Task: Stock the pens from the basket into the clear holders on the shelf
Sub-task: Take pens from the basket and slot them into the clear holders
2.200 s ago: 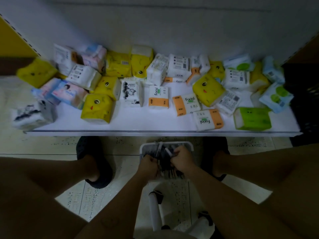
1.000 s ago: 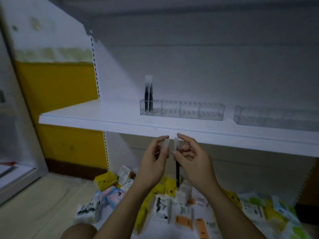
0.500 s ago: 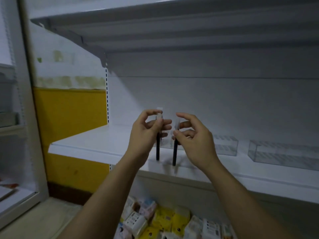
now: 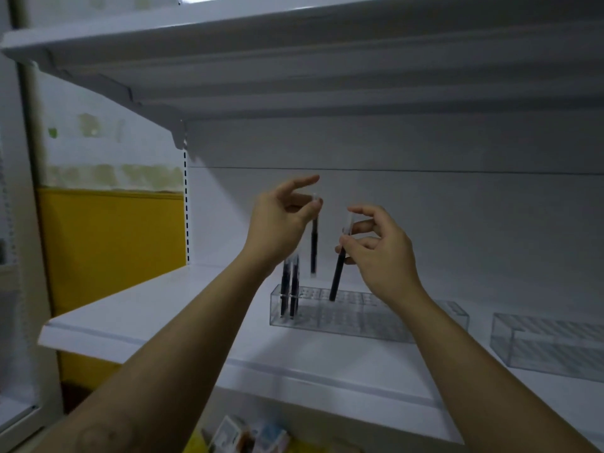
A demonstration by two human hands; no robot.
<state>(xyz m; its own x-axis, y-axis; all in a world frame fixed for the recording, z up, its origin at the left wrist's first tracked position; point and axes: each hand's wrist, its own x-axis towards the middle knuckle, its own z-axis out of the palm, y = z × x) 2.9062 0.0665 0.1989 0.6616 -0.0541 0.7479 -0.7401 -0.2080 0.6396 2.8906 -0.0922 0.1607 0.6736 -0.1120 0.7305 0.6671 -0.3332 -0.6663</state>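
My left hand (image 4: 282,220) pinches the clear cap end of a black pen (image 4: 313,250) that hangs upright above the clear holder (image 4: 346,317) on the white shelf (image 4: 163,308). My right hand (image 4: 379,253) pinches a second black pen (image 4: 336,276), tilted, with its tip at the holder's top holes. Two black pens (image 4: 290,289) stand in the holder's left end. The basket is out of view.
A second clear holder (image 4: 549,344) sits on the shelf to the right. Another shelf (image 4: 294,60) overhangs above. A yellow wall panel (image 4: 111,250) is at the left. Tissue packs (image 4: 248,436) show below the shelf edge.
Both hands have come up from the basket on the floor to the shelf, each with a pen. Since half a second ago the pens have moved over the holder, the right one lower.
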